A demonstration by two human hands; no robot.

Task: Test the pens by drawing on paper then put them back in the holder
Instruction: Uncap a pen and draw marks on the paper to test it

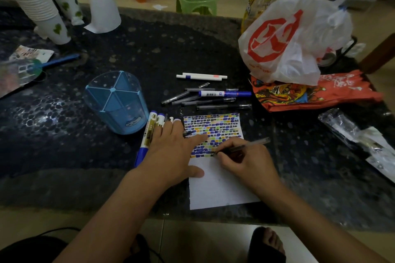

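At the bottom edge a bare foot (268, 239) rests on the pale tiled floor, and two forearms reach up from there onto the dark speckled desk (64, 156). The right hand (245, 160) has its fingers curled round a clear-barrelled pen (241, 146), the tip touching the paper (220, 186) at the lower edge of the coloured marks. The left hand (173, 151) lies flat with fingers straight and spread, its thumb and forefinger on the paper's left side and the other fingers over the markers beside it. The upper part of the sheet is filled with rows of small blue, black, yellow and green dabs; the lower part is bare white.

Just left of the paper, partly under the left hand, lie two white markers with blue caps (147, 134), side by side and pointing away from the person. Beyond them stands the blue translucent holder (116, 102), upright and split into wedge-shaped compartments, with no pens in it. Above the paper lies a loose cluster of pens (205, 98): several clear gel pens, one blue-capped marker and, farthest back, a white pen.

A white plastic bag with a red print (288, 38) stands at the right, on an orange printed packet (310, 94). Stacks of paper cups (40, 10) stand at the far left.
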